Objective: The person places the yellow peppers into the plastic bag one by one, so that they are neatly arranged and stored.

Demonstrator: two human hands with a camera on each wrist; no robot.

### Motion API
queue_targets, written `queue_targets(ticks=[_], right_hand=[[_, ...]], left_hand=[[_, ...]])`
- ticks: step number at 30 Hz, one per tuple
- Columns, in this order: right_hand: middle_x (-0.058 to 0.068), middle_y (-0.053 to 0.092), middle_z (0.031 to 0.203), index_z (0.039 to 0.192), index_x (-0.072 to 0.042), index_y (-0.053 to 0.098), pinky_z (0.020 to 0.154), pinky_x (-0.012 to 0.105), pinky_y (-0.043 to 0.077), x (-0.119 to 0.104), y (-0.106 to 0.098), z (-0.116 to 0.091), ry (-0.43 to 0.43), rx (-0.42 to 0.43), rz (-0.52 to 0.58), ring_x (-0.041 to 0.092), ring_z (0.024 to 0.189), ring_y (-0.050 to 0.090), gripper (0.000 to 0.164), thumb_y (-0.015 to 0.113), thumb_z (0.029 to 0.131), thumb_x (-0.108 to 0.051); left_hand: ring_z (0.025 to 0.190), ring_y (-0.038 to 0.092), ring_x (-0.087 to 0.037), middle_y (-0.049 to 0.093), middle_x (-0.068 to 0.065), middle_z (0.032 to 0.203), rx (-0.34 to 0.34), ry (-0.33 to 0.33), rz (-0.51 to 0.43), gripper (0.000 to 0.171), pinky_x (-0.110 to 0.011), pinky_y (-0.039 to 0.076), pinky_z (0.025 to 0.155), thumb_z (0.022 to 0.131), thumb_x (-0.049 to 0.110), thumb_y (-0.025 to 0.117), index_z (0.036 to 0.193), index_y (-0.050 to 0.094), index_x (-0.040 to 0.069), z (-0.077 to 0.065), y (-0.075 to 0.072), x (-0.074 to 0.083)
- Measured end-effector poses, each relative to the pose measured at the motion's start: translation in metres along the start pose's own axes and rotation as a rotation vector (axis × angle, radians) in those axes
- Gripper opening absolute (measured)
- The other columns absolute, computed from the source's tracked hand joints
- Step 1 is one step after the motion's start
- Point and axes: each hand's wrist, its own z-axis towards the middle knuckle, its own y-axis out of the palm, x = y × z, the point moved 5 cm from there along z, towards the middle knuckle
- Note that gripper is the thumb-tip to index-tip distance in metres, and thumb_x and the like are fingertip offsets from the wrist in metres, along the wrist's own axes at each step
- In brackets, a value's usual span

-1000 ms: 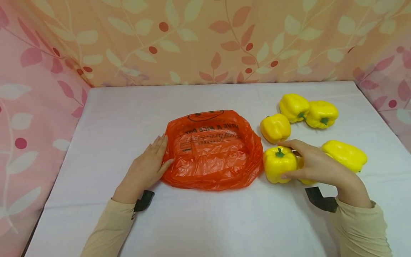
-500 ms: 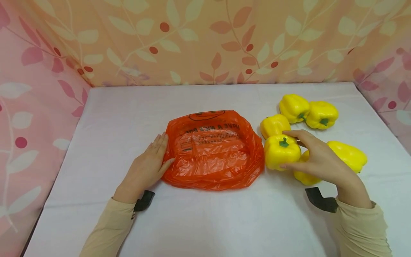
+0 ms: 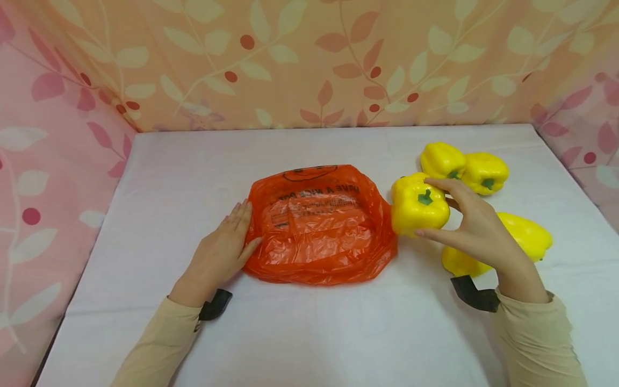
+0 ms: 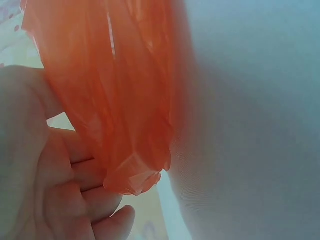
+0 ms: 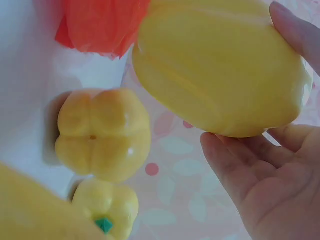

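In the head view, a red plastic bag [image 3: 314, 231] with dark lettering lies with its mouth spread wide, its inside showing. My left hand [image 3: 220, 250] rests against the bag's left side, fingers straight and thumb over the rim. The left wrist view has the bag's crumpled side [image 4: 120, 100] along those fingers. My right hand [image 3: 476, 231] grips a yellow bell pepper [image 3: 419, 207] between thumb and fingers, its green stem facing up, right at the bag's right rim. In the right wrist view this held pepper [image 5: 215, 70] is raised above the others.
Two bell peppers, a left one [image 3: 441, 160] and a right one [image 3: 485, 173], lie together at the back right. Another pepper [image 3: 524, 235] lies beyond my right wrist, and one [image 3: 461, 262] under the hand. A further one is mostly hidden behind the held pepper. Patterned curtains [image 3: 309, 64] border the white table [image 3: 309, 333].
My right hand has lifted the bell pepper off the table and moved it up and slightly left; it now covers the pepper behind it. My left hand stays against the bag.
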Motion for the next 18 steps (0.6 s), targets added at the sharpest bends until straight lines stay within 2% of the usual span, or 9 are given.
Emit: queue_targets(ticks=[18], right_hand=[[0.01, 0.047, 0.133, 0.136, -0.003, 0.045, 0.092, 0.004, 0.032, -0.022, 0.014, 0.017, -0.08, 0.011, -0.009, 0.024, 0.118, 0.045, 0.082, 0.087, 0.065, -0.01]], left_hand=[[0.138, 0.025, -0.035, 0.026, -0.024, 0.15, -0.001, 0.0, -0.021, 0.071, -0.048, 0.029, 0.108, 0.094, 0.029, 0.057, 0.143, 0.026, -0.011, 0.001, 0.002, -0.003]])
